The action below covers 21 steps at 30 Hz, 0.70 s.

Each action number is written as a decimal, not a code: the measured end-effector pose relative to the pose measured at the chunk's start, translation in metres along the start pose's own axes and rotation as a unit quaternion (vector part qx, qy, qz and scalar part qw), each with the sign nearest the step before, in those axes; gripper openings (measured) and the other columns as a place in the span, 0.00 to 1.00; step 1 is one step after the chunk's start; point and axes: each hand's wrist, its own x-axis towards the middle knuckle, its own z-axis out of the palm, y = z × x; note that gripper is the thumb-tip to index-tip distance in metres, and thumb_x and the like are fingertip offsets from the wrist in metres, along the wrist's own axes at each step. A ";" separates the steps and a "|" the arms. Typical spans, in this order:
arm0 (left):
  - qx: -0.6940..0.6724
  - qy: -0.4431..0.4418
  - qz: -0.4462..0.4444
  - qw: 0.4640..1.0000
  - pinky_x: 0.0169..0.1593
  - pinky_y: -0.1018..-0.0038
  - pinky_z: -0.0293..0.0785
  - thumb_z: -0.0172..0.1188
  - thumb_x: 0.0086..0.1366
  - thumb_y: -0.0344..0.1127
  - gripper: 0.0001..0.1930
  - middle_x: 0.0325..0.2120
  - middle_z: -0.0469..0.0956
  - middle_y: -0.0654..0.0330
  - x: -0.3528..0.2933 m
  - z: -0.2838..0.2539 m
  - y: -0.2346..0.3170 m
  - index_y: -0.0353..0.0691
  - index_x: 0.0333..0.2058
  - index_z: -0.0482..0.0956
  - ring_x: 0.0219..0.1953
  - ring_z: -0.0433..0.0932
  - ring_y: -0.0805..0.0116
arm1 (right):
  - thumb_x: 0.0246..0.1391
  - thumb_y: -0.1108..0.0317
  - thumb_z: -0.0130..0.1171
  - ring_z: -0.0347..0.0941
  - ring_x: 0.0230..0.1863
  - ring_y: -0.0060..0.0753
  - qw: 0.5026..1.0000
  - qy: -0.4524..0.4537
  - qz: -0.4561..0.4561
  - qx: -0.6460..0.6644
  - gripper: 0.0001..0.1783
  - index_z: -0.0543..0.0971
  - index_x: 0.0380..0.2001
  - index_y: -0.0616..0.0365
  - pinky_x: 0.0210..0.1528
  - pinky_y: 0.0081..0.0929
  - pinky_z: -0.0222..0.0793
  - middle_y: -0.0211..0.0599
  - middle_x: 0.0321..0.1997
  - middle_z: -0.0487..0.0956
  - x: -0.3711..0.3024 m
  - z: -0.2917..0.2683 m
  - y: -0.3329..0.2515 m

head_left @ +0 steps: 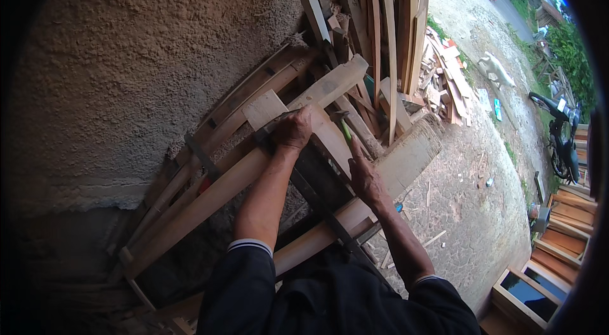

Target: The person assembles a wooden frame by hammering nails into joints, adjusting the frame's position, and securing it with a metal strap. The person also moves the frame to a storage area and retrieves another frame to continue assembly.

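Left hand point(294, 130) clenched, contents hidden from us, right hand point(369, 181) grasping a green-handled tool point(346, 130) above a wooden frame point(203, 208) near the left wall point(158, 81): seemingly assembled, fastening perhaps unfinished.

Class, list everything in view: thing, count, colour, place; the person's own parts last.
Green-handled tool: one, green and dark, centre
Pale block: one, pale, left of centre
Squared timber: one, pale, above centre
Wide board: one, tan, right of centre
Long beams: several, brown, lower left
Metal bars: two or more, dark, across beams
Leaning strips: many, brown, top centre
Scrap pile: one, tan, upper right
Animal: one, white, upper right
Motorcycle: one, dark, right edge
Panelled frames: several, brown, lower right
Wall: one, brown, upper left
Ground: one stretch, grey, right
Road: one, grey, top right
Greenery: patches, green, upper right
Sleeved arms: two, dark sleeves, bottom
Left hand: one, bare, beside pale block
Right hand: one, bare, holding tool
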 end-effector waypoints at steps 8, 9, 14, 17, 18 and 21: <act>0.000 -0.003 -0.024 1.000 0.35 0.50 0.80 0.51 0.70 0.42 0.12 0.31 0.84 0.50 0.001 -0.007 0.005 0.47 0.44 0.80 0.33 0.84 0.44 | 0.68 0.60 0.50 0.75 0.36 0.61 0.984 0.091 0.152 -0.017 0.14 0.70 0.43 0.62 0.38 0.53 0.68 0.61 0.35 0.77 -0.029 -0.007 0.038; -0.003 0.003 -0.018 1.000 0.35 0.51 0.80 0.51 0.70 0.42 0.12 0.31 0.84 0.50 0.002 -0.006 0.005 0.47 0.44 0.80 0.33 0.84 0.44 | 0.68 0.60 0.49 0.75 0.37 0.59 0.982 0.078 0.171 0.016 0.15 0.70 0.43 0.63 0.38 0.52 0.68 0.60 0.34 0.77 -0.031 -0.007 0.043; -0.010 -0.003 0.010 1.000 0.35 0.52 0.81 0.52 0.70 0.40 0.11 0.31 0.84 0.50 0.003 -0.007 0.002 0.46 0.45 0.80 0.32 0.84 0.44 | 0.66 0.55 0.51 0.76 0.37 0.57 0.982 0.025 0.172 0.071 0.19 0.71 0.45 0.62 0.40 0.49 0.69 0.58 0.33 0.77 -0.031 -0.002 0.049; 0.005 -0.013 0.014 1.000 0.35 0.52 0.81 0.53 0.69 0.40 0.11 0.31 0.84 0.51 0.004 -0.007 0.000 0.45 0.45 0.80 0.31 0.84 0.45 | 0.66 0.55 0.50 0.76 0.38 0.60 0.982 0.031 0.180 0.053 0.18 0.70 0.45 0.62 0.40 0.50 0.69 0.59 0.34 0.77 -0.028 0.000 0.045; 0.006 -0.009 0.015 1.000 0.34 0.52 0.81 0.53 0.69 0.39 0.11 0.30 0.84 0.51 0.004 -0.007 0.000 0.46 0.44 0.80 0.31 0.84 0.45 | 0.66 0.56 0.50 0.75 0.38 0.61 0.982 0.032 0.181 0.053 0.18 0.70 0.45 0.62 0.40 0.50 0.68 0.59 0.34 0.77 -0.027 0.000 0.043; 0.016 0.006 0.017 1.000 0.34 0.52 0.81 0.52 0.70 0.39 0.10 0.29 0.84 0.51 0.003 -0.006 -0.003 0.46 0.44 0.80 0.31 0.84 0.45 | 0.66 0.56 0.51 0.74 0.37 0.63 0.979 0.028 0.194 0.052 0.17 0.69 0.43 0.61 0.40 0.51 0.68 0.60 0.33 0.75 -0.025 0.004 0.044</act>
